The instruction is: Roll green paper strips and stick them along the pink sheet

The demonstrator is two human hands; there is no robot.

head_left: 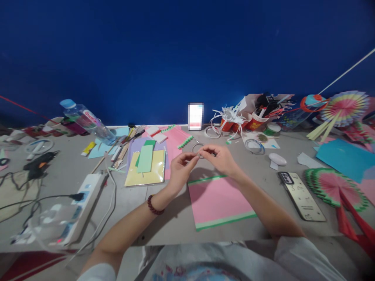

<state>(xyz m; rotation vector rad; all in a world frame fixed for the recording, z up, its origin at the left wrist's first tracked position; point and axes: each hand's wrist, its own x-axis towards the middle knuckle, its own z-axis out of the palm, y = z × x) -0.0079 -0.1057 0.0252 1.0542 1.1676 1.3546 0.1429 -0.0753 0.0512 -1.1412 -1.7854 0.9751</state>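
Observation:
My left hand (182, 168) and my right hand (220, 158) meet fingertip to fingertip above the table. Both are closed in a pinch, and whatever lies between the fingers is too small to make out. Just behind the fingertips is a thin ring-shaped thing (197, 146), partly covered by my right hand. Below the hands lies a pink sheet of paper (221, 203) with green strips along its far and near edges. To the left of my left hand, light green paper strips (145, 159) rest on a yellow paper pack (158, 171) in clear film.
A power strip (84, 207) with plugged cables and a glue gun (38, 166) lie left. Behind stand a tilted water bottle (90, 121) and red cups (254, 121) of tools. At right are a phone (303, 197), a watermelon-coloured paper fan (334, 187) and blue paper (348, 158).

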